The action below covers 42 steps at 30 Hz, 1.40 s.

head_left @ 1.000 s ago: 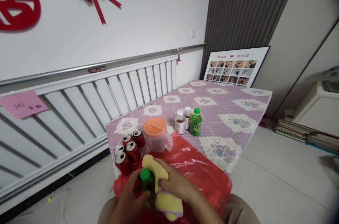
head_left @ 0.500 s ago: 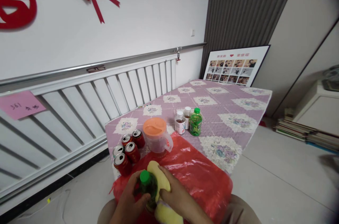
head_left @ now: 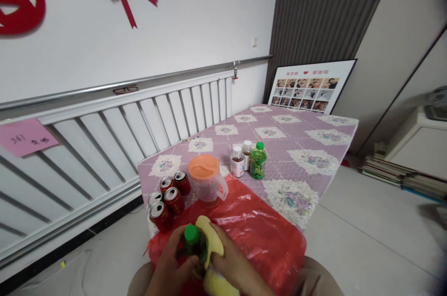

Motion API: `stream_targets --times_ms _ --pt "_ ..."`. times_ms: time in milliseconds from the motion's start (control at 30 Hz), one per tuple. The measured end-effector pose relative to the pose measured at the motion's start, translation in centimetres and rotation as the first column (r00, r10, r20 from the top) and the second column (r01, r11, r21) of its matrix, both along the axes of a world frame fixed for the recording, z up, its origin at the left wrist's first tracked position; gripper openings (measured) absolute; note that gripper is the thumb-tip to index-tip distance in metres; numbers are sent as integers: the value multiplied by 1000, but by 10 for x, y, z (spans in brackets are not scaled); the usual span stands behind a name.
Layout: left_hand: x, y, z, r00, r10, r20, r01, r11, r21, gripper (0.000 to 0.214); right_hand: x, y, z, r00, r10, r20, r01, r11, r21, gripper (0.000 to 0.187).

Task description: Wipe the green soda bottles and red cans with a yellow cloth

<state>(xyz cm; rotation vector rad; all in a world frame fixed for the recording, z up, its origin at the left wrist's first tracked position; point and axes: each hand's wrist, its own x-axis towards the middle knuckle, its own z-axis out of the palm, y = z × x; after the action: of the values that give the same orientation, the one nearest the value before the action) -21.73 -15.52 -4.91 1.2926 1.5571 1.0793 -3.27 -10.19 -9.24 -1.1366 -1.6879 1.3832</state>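
My left hand (head_left: 172, 258) is wrapped round a green-capped plastic bottle (head_left: 192, 234), held upright over the near edge of the table. A yellow cloth (head_left: 211, 241) is bunched in my right hand (head_left: 228, 258) and pressed against the bottle's right side. Part of the cloth hangs below the fingers. The bottle's lower body is mostly hidden by my hands and the cloth. Under both hands lies a red plastic bag (head_left: 258, 221). Just beyond them stands a clear pitcher (head_left: 206, 189) with an orange lid, and several opened red drink cans (head_left: 173, 200) stand to its left.
Two white-capped bottles (head_left: 237, 165) and another green-capped bottle (head_left: 258, 165) stand behind the bag. A flowered cloth covers the table (head_left: 240, 133). A white radiator (head_left: 157, 121) runs along the left wall, and a photo board (head_left: 310, 86) leans at the back.
My right hand and the yellow cloth have shifted slightly against the bottle, the cloth's top edge a little lower. The left hand and the bottle stay nearly still.
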Motion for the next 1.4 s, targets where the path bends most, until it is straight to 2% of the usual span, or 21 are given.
stream_targets --times_ms 100,200,333,467,567,667,833,900,967,1067,1167,1233,1267,1333,1400 --pt "-1 0 -5 1000 -13 -3 13 1000 -4 56 -1 -2 -21 1000 -16 17 16 1000 10 80" --pt "-3 1 -11 1000 -12 11 12 1000 -6 57 -2 -5 -23 999 -31 12 31 999 -16 82" --pt "-3 0 -10 999 -24 30 24 1000 5 56 -4 -11 -4 996 -78 -31 77 996 -46 82" --pt "2 -2 11 999 -3 -44 2 999 -40 53 -5 -17 21 996 -81 -22 82 996 31 83" --pt "5 -2 22 997 2 -76 -7 998 -65 52 -7 -17 24 997 -74 -16 75 994 76 83" --pt "3 -2 17 998 18 -68 -22 998 -60 55 -8 -13 11 996 -85 -34 87 995 42 81" --pt "2 -1 2 1000 5 9 -4 1000 -28 58 -4 -11 -27 998 -64 -3 64 998 -29 79" --pt "2 -1 4 1000 -2 28 3 1000 -22 58 -3 -12 -36 997 -72 11 73 996 -52 79" --pt "3 -2 9 1000 -8 10 8 999 -41 58 -3 -14 -35 996 -88 -4 87 994 -65 79" --pt "4 -2 13 999 -13 -30 11 997 -81 59 -2 -15 -14 994 -91 -56 88 994 -58 79" --pt "3 -1 5 1000 -23 -2 23 998 -54 60 3 -13 24 991 -81 -107 79 997 -26 78" --pt "2 1 -3 1000 -23 13 23 1000 -11 59 8 -11 50 994 -89 -56 94 991 94 76" --pt "2 1 -6 999 -26 20 26 1000 12 59 11 -11 62 997 -81 5 79 978 195 76" --pt "3 0 -4 999 -24 23 23 999 43 56 12 -10 82 991 -40 131 -19 906 423 78" --pt "5 -4 6 1000 9 -4 -9 999 52 52 7 -9 97 957 41 287 -207 790 577 80"
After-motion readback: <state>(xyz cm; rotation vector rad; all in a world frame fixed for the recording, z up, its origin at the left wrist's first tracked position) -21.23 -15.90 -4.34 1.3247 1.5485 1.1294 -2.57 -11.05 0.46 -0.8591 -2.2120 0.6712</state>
